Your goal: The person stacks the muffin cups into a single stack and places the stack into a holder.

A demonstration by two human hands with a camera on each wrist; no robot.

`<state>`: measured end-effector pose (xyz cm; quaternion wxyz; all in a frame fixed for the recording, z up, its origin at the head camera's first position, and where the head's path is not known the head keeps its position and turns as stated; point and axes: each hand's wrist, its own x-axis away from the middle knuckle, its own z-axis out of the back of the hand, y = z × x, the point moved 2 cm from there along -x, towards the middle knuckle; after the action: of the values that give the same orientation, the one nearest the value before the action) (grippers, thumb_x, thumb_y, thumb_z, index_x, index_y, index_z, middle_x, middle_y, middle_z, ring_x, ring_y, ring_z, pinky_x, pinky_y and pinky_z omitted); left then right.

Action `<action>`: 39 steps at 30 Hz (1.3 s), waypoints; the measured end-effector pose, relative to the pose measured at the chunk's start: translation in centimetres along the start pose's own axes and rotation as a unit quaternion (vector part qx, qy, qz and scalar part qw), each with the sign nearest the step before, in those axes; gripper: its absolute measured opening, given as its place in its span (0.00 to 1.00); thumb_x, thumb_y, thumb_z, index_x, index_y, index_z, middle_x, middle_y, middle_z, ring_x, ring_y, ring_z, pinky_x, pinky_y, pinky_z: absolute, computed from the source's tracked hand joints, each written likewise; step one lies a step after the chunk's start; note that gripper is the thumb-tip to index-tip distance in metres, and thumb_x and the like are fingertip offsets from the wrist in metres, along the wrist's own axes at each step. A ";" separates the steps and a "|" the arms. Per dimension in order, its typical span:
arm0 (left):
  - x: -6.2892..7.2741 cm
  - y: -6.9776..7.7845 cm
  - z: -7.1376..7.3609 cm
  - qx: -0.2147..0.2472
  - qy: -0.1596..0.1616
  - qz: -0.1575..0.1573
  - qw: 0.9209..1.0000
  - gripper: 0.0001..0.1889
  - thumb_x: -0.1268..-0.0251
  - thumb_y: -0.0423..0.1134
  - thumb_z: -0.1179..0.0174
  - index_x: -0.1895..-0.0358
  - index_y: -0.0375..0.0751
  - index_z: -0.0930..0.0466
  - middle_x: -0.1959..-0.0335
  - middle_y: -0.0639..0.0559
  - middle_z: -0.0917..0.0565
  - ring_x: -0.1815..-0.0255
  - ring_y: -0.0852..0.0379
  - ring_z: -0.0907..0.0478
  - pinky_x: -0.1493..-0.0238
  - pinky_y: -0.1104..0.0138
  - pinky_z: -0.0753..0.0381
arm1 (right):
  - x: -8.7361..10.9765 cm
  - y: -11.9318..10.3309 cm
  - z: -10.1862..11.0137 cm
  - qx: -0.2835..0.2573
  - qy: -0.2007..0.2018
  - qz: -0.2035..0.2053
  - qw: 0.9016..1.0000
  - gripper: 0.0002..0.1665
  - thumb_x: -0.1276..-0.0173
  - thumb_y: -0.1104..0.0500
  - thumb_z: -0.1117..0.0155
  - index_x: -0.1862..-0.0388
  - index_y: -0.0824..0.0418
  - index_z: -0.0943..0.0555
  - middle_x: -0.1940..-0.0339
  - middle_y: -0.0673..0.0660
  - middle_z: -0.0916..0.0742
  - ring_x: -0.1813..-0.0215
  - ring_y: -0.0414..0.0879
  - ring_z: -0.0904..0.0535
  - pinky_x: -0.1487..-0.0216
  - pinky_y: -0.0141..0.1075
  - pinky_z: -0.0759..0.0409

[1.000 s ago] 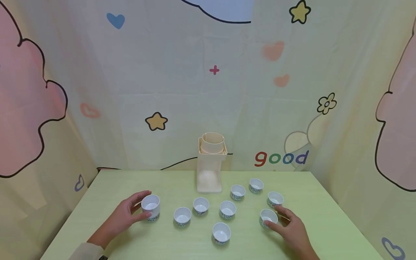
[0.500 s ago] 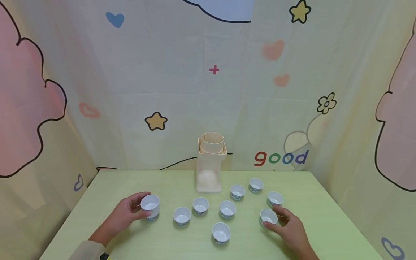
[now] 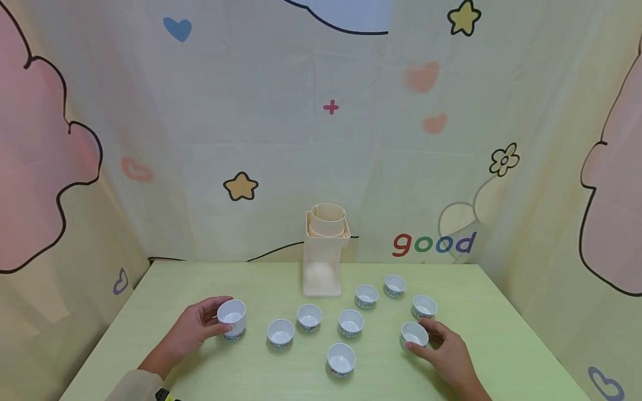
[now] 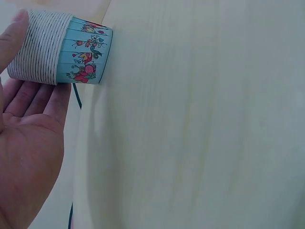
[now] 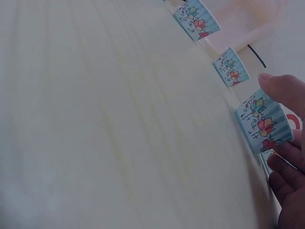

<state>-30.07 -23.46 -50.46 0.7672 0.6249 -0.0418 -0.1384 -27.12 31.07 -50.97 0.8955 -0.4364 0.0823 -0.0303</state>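
On the left of the table, my left hand (image 3: 203, 323) grips a stack of nested paper baking cups (image 3: 233, 318), thumb on the near side and fingers behind. In the left wrist view many white rims of the stack (image 4: 43, 47) show, above a light blue floral wall. My right hand (image 3: 446, 351) pinches a single paper baking cup (image 3: 414, 332) at right, thumb at the near side and fingers at the far side. The right wrist view shows this cup (image 5: 264, 121) upright on the table, light blue with printed flowers.
Several more single cups are spread over the pale green table (image 3: 200, 278), among them a front one (image 3: 341, 359), a left one (image 3: 281, 333) and a back one (image 3: 395, 285). A cream plastic stand (image 3: 322, 267) with a round holder on top stands at the back middle, before a printed curtain (image 3: 276, 111).
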 end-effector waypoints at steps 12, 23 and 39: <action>0.0 0.7 -0.1 -0.018 0.020 0.038 0.999 0.37 0.41 0.35 0.26 0.29 0.30 0.31 0.31 0.32 0.25 0.32 0.39 0.24 0.40 0.67 0.15 | -0.2 0.0 -0.1 0.010 -0.018 -0.030 0.999 0.43 0.44 0.45 0.18 0.33 0.63 0.21 0.38 0.62 0.15 0.38 0.52 0.18 0.48 0.19 0.23; -0.1 0.1 0.1 -0.016 0.019 0.027 0.999 0.36 0.40 0.35 0.26 0.30 0.29 0.30 0.33 0.32 0.23 0.33 0.41 0.22 0.41 0.68 0.15 | -0.2 -0.1 -0.1 0.008 -0.019 -0.033 0.999 0.43 0.44 0.45 0.17 0.34 0.63 0.21 0.39 0.62 0.14 0.40 0.51 0.18 0.49 0.19 0.23; -0.3 -0.2 0.1 -0.026 0.022 0.022 0.999 0.35 0.41 0.36 0.26 0.31 0.29 0.29 0.34 0.33 0.22 0.34 0.41 0.22 0.41 0.67 0.15 | 0.1 -1.2 -0.5 -0.031 -0.017 0.001 0.999 0.39 0.43 0.52 0.18 0.35 0.65 0.21 0.40 0.63 0.13 0.41 0.51 0.16 0.39 0.37 0.15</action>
<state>-30.44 -23.54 -50.56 0.7866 0.6068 -0.0354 -0.1085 -27.12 29.92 -50.33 0.8826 -0.4646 0.0687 -0.0197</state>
